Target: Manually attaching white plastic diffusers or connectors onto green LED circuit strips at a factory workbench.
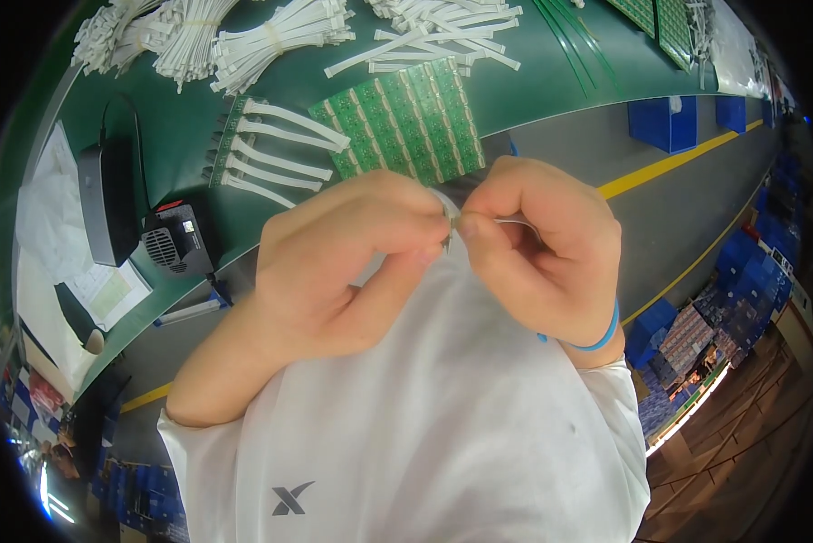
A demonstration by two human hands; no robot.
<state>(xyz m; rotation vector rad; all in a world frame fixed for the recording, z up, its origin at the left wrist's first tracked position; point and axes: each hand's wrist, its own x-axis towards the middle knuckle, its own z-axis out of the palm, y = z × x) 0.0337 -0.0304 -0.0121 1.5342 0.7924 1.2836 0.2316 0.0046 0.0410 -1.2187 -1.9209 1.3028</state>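
Observation:
My left hand and my right hand meet in front of my chest, fingertips almost touching. Between my left thumb and index finger is a small circuit board, seen nearly edge-on and mostly covered by the fingers. My right hand is closed in a pinch on a white flat cable, whose strip curves back into the palm. The cable's end meets the board's edge; whether it is seated in a connector is hidden. Just beyond the hands lies a green circuit board panel with rows of small boards.
Left of the panel lies a board strip with several white cables attached. Bundled white cables and loose ones lie farther back on the green table. A black device and a small fan-like unit stand left.

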